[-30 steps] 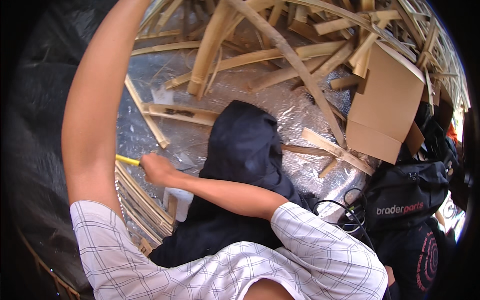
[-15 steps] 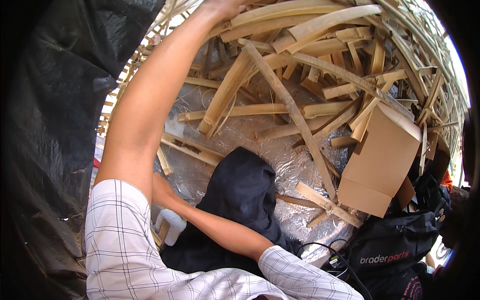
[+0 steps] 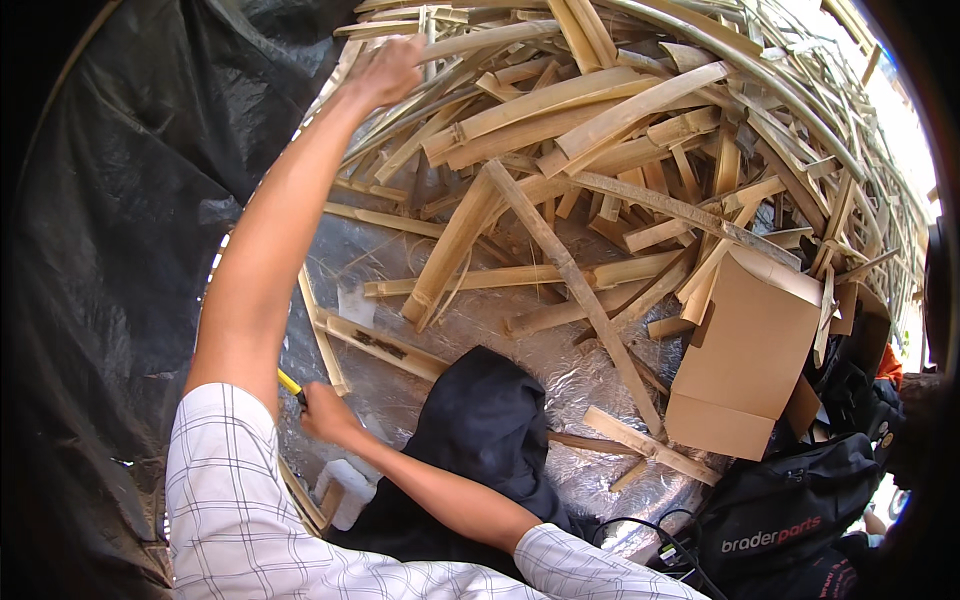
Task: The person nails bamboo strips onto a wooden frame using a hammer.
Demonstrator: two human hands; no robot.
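At the far left, my left hand (image 3: 388,74) is stretched out with its fingers closed at the end of a split bamboo strip (image 3: 490,41). The strip runs rightward from my fingers over the pile. Nearer to me, my right hand (image 3: 326,412) is wrapped round a slim tool with a yellow and black body (image 3: 289,382). My left upper arm hides part of this tool, so its kind does not show. Beside my right hand lies a bamboo piece (image 3: 380,345) with a dark, rough patch on its inner side.
A heap of split bamboo (image 3: 600,130) fills the far and right side. A silvery sheet (image 3: 590,385) covers the floor. A cardboard box (image 3: 745,350) and black bag (image 3: 790,500) stand at right, with a black cable. Black plastic sheeting (image 3: 120,250) hangs at left.
The view has shifted, showing more of the far pile. My left hand has moved left, with a bamboo strip at its fingers. The yellow and black tool has come into sight at my right hand.
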